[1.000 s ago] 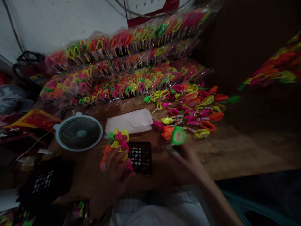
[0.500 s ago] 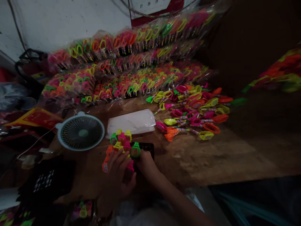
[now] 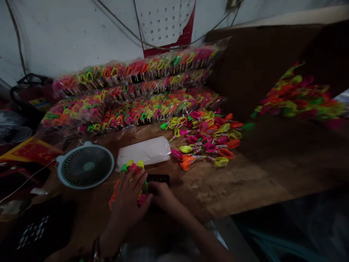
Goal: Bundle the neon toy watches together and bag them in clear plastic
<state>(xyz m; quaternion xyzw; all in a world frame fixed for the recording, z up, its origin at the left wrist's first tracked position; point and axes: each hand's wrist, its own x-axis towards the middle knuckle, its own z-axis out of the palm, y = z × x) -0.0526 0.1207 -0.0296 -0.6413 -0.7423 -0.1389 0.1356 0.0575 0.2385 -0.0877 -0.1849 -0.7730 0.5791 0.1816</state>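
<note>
Bright toy watches (image 3: 142, 198) in pink, green, yellow and orange sit bunched on a black slotted card (image 3: 158, 178) near the table's front. My left hand (image 3: 129, 189) lies over the bunch, its fingers stretched out and covering most of the watches. Against its thumb side, my right hand (image 3: 160, 193) is closed, with the fingertips at a green toy watch (image 3: 145, 186) that is mostly hidden. The bare end of the card shows behind the right hand. Dim light blurs the fingertips.
A round fan (image 3: 88, 166) lies at left, beside a white stack of plastic bags (image 3: 144, 152). Loose toy watches (image 3: 208, 136) are heaped right of it; bagged ones (image 3: 152, 105) line the wall. More spill from a cardboard box (image 3: 245, 65). Black cards (image 3: 35, 229) lie front left.
The view has tilted up and turned right. The green watch has moved left against the bunch, with my right hand following. My left hand now covers more of the watches.
</note>
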